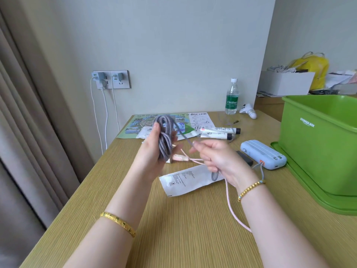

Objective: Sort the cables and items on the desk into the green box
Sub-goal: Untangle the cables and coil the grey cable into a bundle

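The left hand (154,149) grips the grey cable (164,138) coil upright above the surface (183,229), fingers curled around it so the loops stay together. The right hand (216,161) pinches its loose tail (probably to wind it on). The green box (316,151) waits, open, at far right.

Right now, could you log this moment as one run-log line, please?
left hand: holds grey cable coil | right hand: pinches cable tail | green box: open
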Tool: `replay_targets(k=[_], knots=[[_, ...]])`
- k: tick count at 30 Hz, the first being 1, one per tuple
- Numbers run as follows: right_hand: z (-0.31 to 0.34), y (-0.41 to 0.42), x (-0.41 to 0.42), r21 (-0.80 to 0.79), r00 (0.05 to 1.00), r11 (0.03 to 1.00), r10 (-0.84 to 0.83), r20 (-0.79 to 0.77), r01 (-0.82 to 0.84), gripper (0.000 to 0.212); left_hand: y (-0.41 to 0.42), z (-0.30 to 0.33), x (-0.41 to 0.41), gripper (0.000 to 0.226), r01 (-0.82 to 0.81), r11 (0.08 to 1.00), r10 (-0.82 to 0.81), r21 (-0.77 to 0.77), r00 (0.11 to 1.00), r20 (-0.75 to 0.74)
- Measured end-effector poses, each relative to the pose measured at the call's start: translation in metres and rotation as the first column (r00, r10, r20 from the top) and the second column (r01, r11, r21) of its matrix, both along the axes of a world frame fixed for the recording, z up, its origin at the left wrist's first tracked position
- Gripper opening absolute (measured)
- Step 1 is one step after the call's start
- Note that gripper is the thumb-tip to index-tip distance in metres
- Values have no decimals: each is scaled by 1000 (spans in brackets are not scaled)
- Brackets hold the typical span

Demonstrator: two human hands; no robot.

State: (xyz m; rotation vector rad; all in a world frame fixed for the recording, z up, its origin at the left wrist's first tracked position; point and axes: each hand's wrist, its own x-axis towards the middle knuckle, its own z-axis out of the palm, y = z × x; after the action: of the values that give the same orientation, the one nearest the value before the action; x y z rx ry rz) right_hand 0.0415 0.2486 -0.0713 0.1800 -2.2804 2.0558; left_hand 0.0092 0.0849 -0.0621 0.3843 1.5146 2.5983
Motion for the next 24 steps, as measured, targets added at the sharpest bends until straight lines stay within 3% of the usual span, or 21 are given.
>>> replay_targets(k=[2, 5, 12, 16, 18, 20, 24], knots=[[0, -7, 3, 124, 994, 986, 106, 20, -108, 25, 1, 0, -3, 38, -50, 997, 48, 63, 998, 31], [0, -15, 7, 227, 985, 958, 172, 29, -174, 22, 2, 0, -2, 42, -69, 998, 69, 9, 997, 28], [0, -21, 10, 418, 986, 892, 152, 72, -168, 18, -2, -1, -11, 47, -228, 973, 229, -24, 972, 56], [3, -18, 10, 489, 995, 867, 104, 2, -91, 20, -11, -1, -20, 44, -397, 917, 397, -44, 918, -12], [4, -15, 7, 419, 993, 906, -3, -119, 53, 27, -15, -4, -20, 41, -492, 860, 486, -135, 870, -79], [5, -13, 5, 233, 969, 961, -92, -230, 147, 32, -17, -5, -19, 36, -563, 789, 545, -244, 826, -144], [6, -9, 6, -73, 970, 997, 22, -243, -41, 29, -16, -4, -19, 33, -595, 678, 554, -431, 799, -232]])
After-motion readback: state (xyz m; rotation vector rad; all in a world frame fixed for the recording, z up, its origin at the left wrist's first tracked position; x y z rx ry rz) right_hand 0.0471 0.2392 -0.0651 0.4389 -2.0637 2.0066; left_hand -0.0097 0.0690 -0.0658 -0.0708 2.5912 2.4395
